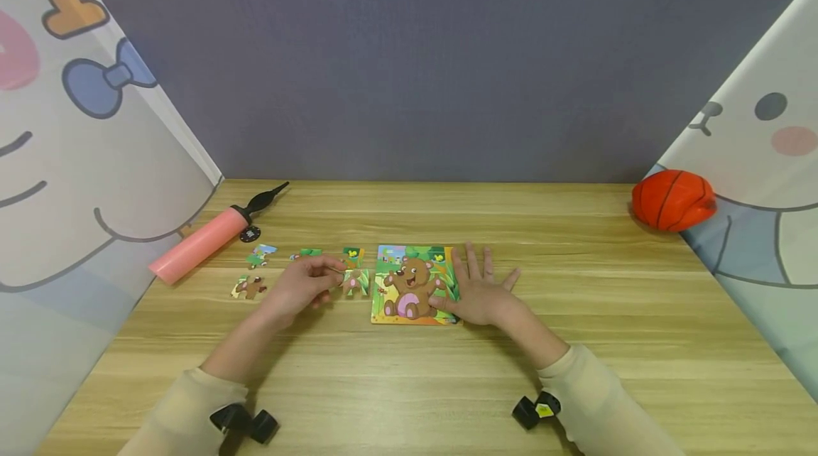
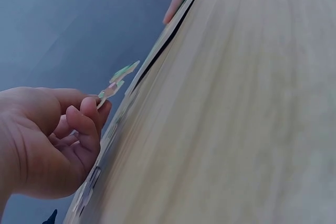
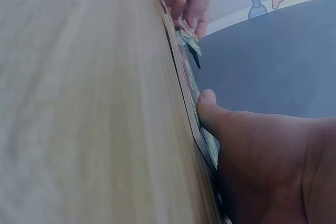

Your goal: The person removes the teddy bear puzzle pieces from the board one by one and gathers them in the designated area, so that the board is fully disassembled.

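Left hand pinches a jigsaw piece between thumb and curled fingertips. The left wrist view shows the piece lifted clear of the desk, tilted, with its far end pointing toward the puzzle board. The remaining fingers are folded into the palm. In the head view the held piece sits just left of the board's left edge, close to it; contact with the board cannot be confirmed.

Right hand lies flat, fingers straight and spread, palm down on the right edge of the board and the desk beside it. Its grip holds nothing; it only presses. The right wrist view shows the thumb resting against the board's edge.

The board shows a brown bear on a green and orange ground and lies flat near the desk's centre.

Loose pieces on the desk, left of the board: one with a bear part nearest the left edge, a blue and green one behind it, a green one just beyond the left hand's knuckles, and a dark green one near the board's upper left corner.

A pink hand pump with black nozzle lies at far left. An orange ball sits at the far right corner against the cartoon-printed side panel.
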`<action>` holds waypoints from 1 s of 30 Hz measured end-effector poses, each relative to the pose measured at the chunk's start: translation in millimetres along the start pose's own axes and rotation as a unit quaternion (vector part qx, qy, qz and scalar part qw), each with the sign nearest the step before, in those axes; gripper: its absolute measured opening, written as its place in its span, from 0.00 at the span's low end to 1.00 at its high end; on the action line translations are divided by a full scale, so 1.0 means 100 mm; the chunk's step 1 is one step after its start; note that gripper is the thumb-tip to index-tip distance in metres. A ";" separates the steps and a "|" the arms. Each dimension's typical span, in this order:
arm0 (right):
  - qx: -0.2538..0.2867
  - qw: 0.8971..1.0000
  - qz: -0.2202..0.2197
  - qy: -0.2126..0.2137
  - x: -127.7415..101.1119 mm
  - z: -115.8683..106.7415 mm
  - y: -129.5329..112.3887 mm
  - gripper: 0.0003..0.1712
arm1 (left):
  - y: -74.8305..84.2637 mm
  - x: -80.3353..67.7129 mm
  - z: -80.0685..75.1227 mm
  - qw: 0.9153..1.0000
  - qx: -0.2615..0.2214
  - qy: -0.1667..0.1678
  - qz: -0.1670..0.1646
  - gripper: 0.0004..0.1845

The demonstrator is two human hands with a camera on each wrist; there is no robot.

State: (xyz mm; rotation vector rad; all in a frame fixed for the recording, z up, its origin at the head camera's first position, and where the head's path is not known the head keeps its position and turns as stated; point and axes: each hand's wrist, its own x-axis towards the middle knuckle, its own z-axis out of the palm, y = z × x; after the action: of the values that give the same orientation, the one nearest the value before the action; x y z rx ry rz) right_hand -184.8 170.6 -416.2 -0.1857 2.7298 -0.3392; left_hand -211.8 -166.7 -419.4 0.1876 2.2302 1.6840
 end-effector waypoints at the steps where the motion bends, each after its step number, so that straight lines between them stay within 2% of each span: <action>1: 0.000 1.000 0.001 -0.001 0.00 0.00 0.00 0.66 | 0.00 0.00 -0.01 1.000 0.007 -0.001 -0.002 0.12; 12: -0.013 1.000 -0.005 0.012 -0.04 -0.02 -0.03 0.64 | -0.01 -0.03 -0.10 0.999 0.045 0.000 -0.023 0.10; 20: -0.009 1.000 -0.011 0.016 -0.03 -0.03 -0.03 0.65 | -0.01 -0.05 -0.12 0.998 0.061 -0.004 0.003 0.10; 26: -0.012 1.000 -0.013 0.017 -0.04 -0.04 -0.03 0.64 | -0.01 -0.04 -0.13 0.997 0.075 0.002 -0.002 0.09; 30: -0.007 1.000 -0.009 0.011 0.00 -0.01 0.00 0.66 | -0.01 -0.03 -0.12 0.996 0.088 0.004 0.006 0.09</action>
State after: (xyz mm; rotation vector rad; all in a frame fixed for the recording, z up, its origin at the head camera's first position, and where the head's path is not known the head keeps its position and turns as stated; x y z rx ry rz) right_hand -185.2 170.3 -415.6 -0.2103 2.7541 -0.3296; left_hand -213.1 -179.1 -416.4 0.2379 2.3876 1.4940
